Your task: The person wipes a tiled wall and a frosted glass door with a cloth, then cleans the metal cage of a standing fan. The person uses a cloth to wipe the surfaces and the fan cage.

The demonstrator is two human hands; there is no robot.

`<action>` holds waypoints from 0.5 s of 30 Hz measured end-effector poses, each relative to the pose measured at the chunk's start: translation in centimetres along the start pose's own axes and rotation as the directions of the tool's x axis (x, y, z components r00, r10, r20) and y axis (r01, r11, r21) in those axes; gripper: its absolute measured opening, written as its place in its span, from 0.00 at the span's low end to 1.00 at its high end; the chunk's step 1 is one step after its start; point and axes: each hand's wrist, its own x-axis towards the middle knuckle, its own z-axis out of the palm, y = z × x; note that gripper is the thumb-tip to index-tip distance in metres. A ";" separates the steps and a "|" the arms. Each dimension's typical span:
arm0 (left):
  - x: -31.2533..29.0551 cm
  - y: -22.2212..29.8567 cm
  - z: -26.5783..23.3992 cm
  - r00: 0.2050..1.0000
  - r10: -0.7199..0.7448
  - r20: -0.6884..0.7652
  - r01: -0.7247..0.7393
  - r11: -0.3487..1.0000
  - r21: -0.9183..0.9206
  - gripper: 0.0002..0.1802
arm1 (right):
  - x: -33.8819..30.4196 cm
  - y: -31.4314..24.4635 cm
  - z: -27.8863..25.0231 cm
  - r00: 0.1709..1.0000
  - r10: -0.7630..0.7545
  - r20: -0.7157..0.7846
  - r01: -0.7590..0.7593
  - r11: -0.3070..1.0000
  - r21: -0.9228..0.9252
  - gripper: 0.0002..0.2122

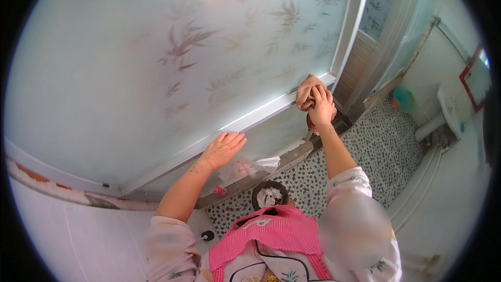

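Observation:
My right hand (pixel 323 106) is closed on a brown cloth (pixel 309 91), which it presses against the white rail (pixel 261 116) near its right end. Part of the cloth hangs below the hand. To the left, my left hand (pixel 224 149) lies on the same rail, fingers stretched out and close together, holding nothing. The rail runs across a frosted glass partition (pixel 130 94) printed with leaf sprays. Above the rail the glass is large; a narrower strip shows beneath it.
Below the rail sit a clear plastic bag (pixel 241 169), a pink bottle (pixel 219 190) and a dark bin (pixel 270 194) with white paper inside. A doorway opens on the right. Beyond the pebble-patterned floor (pixel 383 149) stand a pedestal basin (pixel 441 117) and a teal bowl (pixel 403 99).

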 end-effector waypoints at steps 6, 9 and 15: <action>3.5 -1.3 1.8 0.988 0.141 0.059 -0.143 0.989 0.025 0.25 | -1.0 -2.8 -0.3 0.995 -0.063 0.082 0.064 0.998 -0.007 0.26; 3.8 -1.7 1.5 0.968 0.203 0.147 -0.202 0.979 -0.019 0.25 | -4.1 -6.5 -1.0 0.946 -0.283 0.159 0.266 0.956 0.123 0.31; 4.5 -2.8 0.6 0.911 0.345 0.223 -0.350 0.937 -0.019 0.26 | 0.5 0.6 -1.4 0.963 -0.231 0.138 0.231 0.973 0.014 0.24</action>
